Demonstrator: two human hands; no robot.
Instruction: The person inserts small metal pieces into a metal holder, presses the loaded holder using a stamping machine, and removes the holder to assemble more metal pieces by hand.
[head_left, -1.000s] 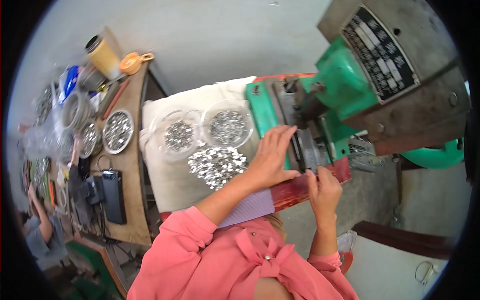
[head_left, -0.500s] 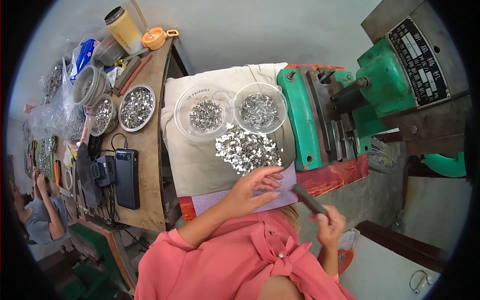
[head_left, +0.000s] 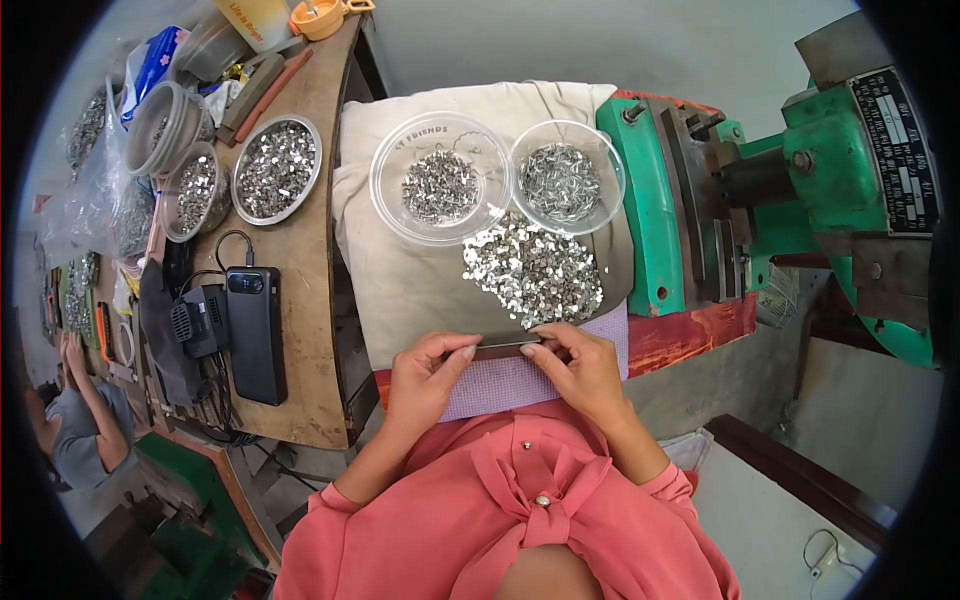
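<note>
Dark metal bar [head_left: 508, 346] spans both hands before the torso, over purple textured cloth [head_left: 490, 390]; left hand [head_left: 420, 378] pinches one end, right hand [head_left: 582, 372] the other, presumably for steadiness. Silvery metal chips [head_left: 535, 275] heaped just beyond, likely for easy reach; clear tubs [head_left: 395, 165] behind apparently keep small parts separate. Green press [head_left: 645, 220] stands rightward.

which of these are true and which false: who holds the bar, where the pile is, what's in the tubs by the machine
1. The left hand and right hand both hold the bar. True.
2. The bar is in the machine. False: it is in the hands, away from the machine.
3. The pile lies on the cloth. True.
4. Both tubs on the cloth are empty. False: both tubs hold metal parts.
</note>
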